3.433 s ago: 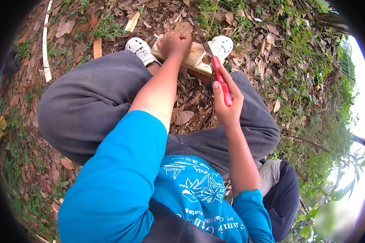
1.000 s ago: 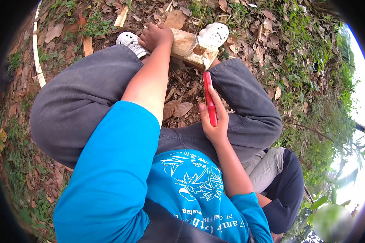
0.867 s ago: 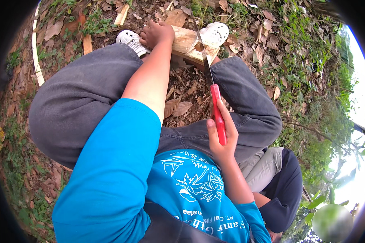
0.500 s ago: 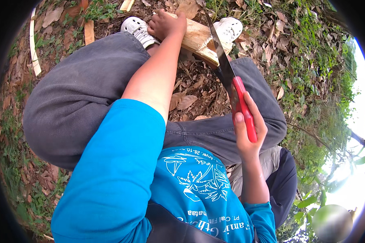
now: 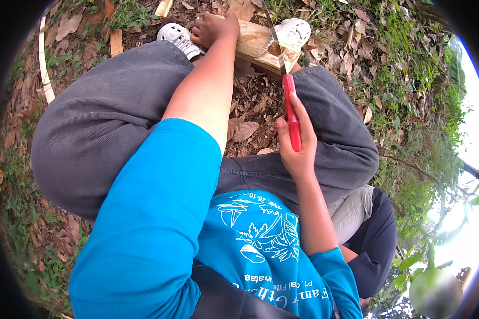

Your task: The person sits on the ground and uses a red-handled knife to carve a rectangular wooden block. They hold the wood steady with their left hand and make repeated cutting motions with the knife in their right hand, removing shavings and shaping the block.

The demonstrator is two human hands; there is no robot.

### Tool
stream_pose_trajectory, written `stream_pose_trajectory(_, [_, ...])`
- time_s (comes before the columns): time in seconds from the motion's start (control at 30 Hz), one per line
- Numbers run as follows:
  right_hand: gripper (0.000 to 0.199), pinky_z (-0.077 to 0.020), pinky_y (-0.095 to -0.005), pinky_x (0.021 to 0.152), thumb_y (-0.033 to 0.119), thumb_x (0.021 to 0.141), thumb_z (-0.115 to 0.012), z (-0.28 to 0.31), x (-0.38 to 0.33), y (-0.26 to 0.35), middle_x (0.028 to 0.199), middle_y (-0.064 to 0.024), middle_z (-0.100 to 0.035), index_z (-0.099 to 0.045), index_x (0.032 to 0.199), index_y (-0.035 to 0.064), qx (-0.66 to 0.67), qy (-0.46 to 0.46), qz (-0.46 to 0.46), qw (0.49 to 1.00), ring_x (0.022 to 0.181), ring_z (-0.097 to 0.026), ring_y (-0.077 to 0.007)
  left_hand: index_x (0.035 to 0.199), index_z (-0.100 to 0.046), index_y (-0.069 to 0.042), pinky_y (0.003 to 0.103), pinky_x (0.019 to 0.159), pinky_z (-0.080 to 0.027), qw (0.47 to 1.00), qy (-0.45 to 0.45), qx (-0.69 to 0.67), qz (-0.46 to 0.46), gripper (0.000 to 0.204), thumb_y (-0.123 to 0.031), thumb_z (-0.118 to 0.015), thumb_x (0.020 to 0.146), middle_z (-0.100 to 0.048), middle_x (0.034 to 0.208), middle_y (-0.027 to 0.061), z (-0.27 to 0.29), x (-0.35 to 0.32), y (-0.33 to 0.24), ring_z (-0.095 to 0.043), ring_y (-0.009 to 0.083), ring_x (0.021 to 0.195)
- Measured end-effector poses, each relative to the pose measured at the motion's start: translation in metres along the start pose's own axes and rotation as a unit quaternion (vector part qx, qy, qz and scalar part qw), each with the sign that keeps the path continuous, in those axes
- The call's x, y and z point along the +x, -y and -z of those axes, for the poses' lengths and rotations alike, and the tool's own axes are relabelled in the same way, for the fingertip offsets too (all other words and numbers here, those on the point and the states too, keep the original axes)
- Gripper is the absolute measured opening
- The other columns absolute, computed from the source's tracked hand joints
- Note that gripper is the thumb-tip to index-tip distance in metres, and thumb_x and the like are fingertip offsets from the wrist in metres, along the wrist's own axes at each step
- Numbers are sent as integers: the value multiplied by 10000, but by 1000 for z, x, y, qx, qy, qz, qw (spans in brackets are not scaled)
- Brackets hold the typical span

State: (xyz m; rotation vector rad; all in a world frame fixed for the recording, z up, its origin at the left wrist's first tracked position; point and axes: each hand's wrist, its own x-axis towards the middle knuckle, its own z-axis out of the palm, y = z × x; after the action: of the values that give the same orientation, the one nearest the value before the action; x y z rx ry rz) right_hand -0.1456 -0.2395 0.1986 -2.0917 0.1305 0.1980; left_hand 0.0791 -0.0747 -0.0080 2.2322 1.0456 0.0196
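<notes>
A split piece of pale wood (image 5: 253, 40) lies across between my two feet at the top of the view. Its left end is under my left hand (image 5: 215, 29), whose fingers curl over it. My right hand (image 5: 299, 151) is closed round the red handle of a handsaw (image 5: 292, 109), thumb on one side and forefinger stretched along the other. The saw's thin blade crosses the wood near its right end and points away from me. A rough, pale notch shows on the wood just left of the blade.
White clogs (image 5: 292, 33) are on my feet at either side of the wood. Dry leaves (image 5: 245, 130) and grass cover the ground. Wood strips (image 5: 116, 42) lie at the upper left. Another person's dark sleeve (image 5: 375, 244) and beige trousers (image 5: 354, 215) show close at my right.
My right hand has pushed the saw forward and slightly left, so the handle is now near the wood. The blade stands more edge-on to view. My left hand stays on the wood.
</notes>
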Motion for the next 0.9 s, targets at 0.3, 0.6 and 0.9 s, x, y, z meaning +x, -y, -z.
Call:
stream_pose_trajectory(0.3, [480,-440,-340,1078,72,974,-669,70,-78,73,1362,-208,-639,-549,1424,-42,-40,-11,-43,998,1263,-610,-237,1246,-646,-8,482,1126,-266,999,1,23,34,638,-482,-649,819,-582,1340,217,5,6,-5,-506,352,1291])
stream_pose_trajectory(0.6, [432,-475,-248,924,55,980,-655,23,55,43,1214,-92,-684,-592,1402,-14,15,-52,35,998,996,-591,-90,1257,-647,-7,478,1106,-287,996,17,41,82,703,-531,-688,791,-582,1336,199,2,13,-21,-501,329,1295])
stream_pose_trajectory(0.9, [471,-419,-305,1080,25,985,-638,29,23,20,1371,-141,-637,-552,1448,12,12,-2,-5,1000,1275,-570,-171,1285,-648,-41,478,1113,-284,995,40,58,64,668,-532,-666,833,-575,1366,191,6,13,-19,-494,318,1320])
